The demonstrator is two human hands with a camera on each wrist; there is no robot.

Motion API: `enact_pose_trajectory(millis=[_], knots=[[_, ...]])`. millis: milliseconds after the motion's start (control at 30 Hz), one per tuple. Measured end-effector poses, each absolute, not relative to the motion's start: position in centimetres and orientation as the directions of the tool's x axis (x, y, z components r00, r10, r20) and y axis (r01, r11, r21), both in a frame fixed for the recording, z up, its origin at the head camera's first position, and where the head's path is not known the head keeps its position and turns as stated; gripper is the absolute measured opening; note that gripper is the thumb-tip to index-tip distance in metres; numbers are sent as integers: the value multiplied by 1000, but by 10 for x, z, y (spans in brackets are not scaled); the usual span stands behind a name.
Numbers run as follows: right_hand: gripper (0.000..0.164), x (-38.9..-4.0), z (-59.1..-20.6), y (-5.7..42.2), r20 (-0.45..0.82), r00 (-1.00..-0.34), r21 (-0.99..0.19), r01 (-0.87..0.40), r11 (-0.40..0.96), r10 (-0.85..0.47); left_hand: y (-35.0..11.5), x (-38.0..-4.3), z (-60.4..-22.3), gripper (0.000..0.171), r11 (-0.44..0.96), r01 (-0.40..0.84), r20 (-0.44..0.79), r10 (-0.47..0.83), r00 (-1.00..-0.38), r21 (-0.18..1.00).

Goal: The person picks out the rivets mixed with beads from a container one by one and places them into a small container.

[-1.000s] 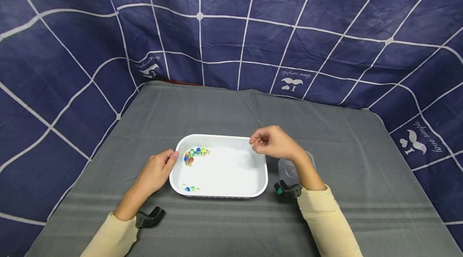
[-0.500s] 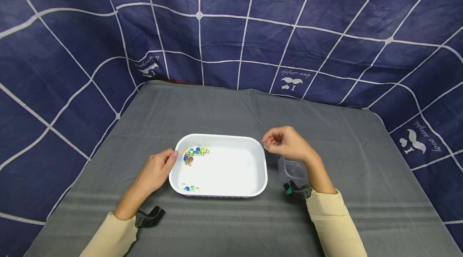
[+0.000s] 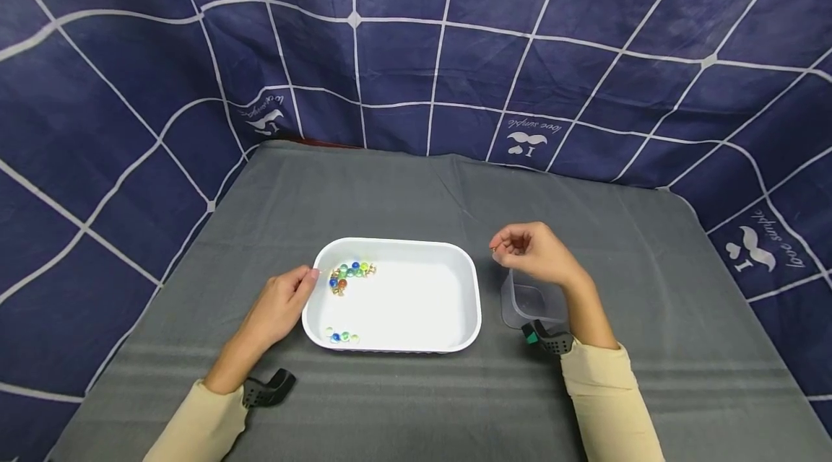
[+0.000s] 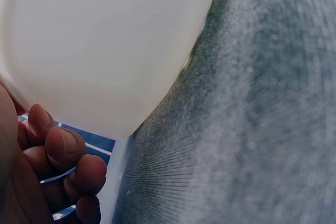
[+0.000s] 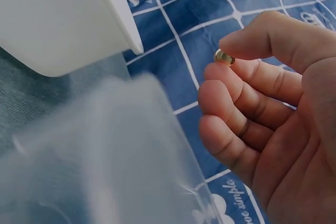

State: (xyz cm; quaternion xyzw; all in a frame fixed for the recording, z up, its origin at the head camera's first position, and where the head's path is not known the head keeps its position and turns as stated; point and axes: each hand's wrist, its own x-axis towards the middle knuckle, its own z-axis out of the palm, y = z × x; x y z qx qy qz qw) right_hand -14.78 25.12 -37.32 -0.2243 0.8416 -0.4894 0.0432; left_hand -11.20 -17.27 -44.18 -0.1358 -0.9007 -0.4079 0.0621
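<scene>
My left hand (image 3: pixel 279 307) grips the left rim of a white rectangular tray (image 3: pixel 409 303), thumb on top and fingers curled at its outer side (image 4: pixel 65 145). Between thumb and forefinger, my right hand (image 3: pixel 539 256) pinches a small shiny gold metal piece (image 5: pixel 224 57). That hand is just right of the tray, above the far side of a clear plastic container (image 3: pixel 525 303). Inside the tray, several glass marbles (image 3: pixel 355 267) and small gold pieces (image 3: pixel 338 290) cluster at the upper left. Another few marbles (image 3: pixel 344 337) lie along its near left edge.
Grey cloth (image 3: pixel 390 404) covers the table. Blue curtain with white grid lines (image 3: pixel 403 65) rises behind and at both sides. The clear container stands close to the tray's right end, partly overlapped by my right wrist.
My right hand has moved right with the gold piece, from over the tray's right rim to above the clear container's far side. My left hand has stayed on the tray rim.
</scene>
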Motion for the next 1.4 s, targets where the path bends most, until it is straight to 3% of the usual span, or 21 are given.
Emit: enact_pose_trajectory(millis=[867, 1400], knots=[[16, -146, -359, 291, -17, -901, -864, -205, 459, -434, -173, -112, -438, 33, 634, 328, 258, 203, -945, 701], [17, -140, -361, 312, 19, -878, -882, -240, 406, -478, -173, -113, -442, 33, 646, 323, 250, 204, -946, 692]])
